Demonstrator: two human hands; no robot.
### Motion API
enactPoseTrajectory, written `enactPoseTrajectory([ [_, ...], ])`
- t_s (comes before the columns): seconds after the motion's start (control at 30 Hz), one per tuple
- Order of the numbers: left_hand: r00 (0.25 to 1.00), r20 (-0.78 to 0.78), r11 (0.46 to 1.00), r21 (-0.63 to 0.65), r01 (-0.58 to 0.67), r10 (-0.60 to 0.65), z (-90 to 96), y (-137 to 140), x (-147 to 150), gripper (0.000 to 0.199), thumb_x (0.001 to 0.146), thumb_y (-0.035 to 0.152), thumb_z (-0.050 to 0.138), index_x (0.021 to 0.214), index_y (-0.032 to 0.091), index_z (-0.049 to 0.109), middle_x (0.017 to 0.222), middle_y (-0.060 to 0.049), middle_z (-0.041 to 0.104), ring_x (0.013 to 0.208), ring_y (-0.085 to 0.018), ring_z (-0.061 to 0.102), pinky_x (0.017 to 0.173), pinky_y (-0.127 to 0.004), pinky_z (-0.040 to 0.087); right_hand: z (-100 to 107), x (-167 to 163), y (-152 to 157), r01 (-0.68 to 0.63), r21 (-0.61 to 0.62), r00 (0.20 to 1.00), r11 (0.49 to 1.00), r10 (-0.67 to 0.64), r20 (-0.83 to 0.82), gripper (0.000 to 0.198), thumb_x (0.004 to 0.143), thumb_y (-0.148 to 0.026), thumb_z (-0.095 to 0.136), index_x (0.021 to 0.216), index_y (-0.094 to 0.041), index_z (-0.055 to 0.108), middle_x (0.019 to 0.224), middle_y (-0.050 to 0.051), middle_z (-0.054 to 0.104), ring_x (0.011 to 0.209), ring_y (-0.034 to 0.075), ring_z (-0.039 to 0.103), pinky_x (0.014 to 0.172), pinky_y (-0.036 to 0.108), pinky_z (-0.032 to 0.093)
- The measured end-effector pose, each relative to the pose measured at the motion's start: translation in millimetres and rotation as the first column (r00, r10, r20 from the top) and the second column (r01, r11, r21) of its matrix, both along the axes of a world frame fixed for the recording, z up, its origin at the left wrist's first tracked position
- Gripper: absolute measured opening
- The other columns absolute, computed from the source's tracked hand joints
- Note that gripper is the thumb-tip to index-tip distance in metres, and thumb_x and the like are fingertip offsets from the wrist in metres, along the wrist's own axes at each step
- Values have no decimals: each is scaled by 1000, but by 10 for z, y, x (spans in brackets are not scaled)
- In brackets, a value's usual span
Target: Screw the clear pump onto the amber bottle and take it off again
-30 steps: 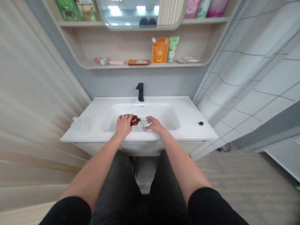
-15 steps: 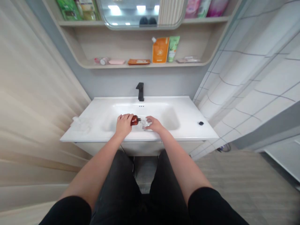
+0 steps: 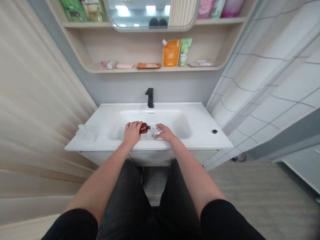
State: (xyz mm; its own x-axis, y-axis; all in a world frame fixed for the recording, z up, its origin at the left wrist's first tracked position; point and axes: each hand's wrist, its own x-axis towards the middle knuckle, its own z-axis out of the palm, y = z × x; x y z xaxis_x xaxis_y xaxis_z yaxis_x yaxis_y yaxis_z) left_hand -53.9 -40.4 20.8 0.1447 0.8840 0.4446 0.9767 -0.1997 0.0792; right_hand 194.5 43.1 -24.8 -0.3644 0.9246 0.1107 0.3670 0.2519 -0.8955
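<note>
My left hand (image 3: pixel 133 133) is wrapped round an amber bottle (image 3: pixel 143 128), tipped on its side with its narrow black neck facing right. My right hand (image 3: pixel 164 132) grips a small clear cup (image 3: pixel 155 131), whose mouth is close to the bottle's neck. Whether liquid is passing between them is too small to tell. Both hands are over the front part of the white sink (image 3: pixel 172 121). On the counter to the right lies a small round black cap (image 3: pixel 214 131).
A black faucet (image 3: pixel 150 97) stands behind the basin. Crumpled clear plastic (image 3: pixel 87 132) lies on the counter's left. Above, a shelf (image 3: pixel 120 70) holds an orange pouch (image 3: pixel 171 53), a green tube (image 3: pixel 185 51) and several small items. A curtain (image 3: pixel 37 100) hangs at the left.
</note>
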Motion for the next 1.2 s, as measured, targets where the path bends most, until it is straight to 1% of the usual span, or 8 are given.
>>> enactPoseTrajectory([
  [0.23,1000,-1,1000,7,8,-8,-4,3,-3,57,95,13,55,151,23,63,145,-16,72,137,-36,61,127,-55,33,-20,7,14,2,-1,1000,1000,-2,19,85,56,-18,102,134,-25,70,119,5,77,113,27,75,108,44,57],
  [0.43,1000,-18,999,30,12,-12,-3,3,-6,55,96,13,56,149,22,64,143,-15,73,135,-35,63,125,-54,35,-55,5,41,-9,10,1000,1000,9,7,89,55,-19,104,137,-27,70,119,6,77,114,28,75,110,45,57],
  [0.7,1000,-25,999,33,10,-9,-11,4,-8,56,94,12,57,149,22,64,142,-16,73,134,-36,63,124,-55,35,-73,-3,50,-19,14,1000,1000,19,7,85,55,-20,103,134,-26,72,121,6,77,114,29,75,109,46,58],
  [0.87,1000,-26,999,37,15,-14,-8,3,-9,56,94,12,57,149,22,64,142,-16,73,133,-36,63,124,-55,36,-54,-6,43,-28,8,1000,1000,28,-9,84,54,-17,103,132,-25,72,123,7,77,113,28,75,106,45,59],
  [1.2,1000,-22,999,32,18,-17,-15,11,-5,55,96,13,55,150,22,64,142,-16,73,133,-36,63,125,-55,34,-9,-6,11,-23,-24,1000,999,23,-14,81,55,-17,102,129,-25,70,120,6,77,112,28,75,107,45,58],
])
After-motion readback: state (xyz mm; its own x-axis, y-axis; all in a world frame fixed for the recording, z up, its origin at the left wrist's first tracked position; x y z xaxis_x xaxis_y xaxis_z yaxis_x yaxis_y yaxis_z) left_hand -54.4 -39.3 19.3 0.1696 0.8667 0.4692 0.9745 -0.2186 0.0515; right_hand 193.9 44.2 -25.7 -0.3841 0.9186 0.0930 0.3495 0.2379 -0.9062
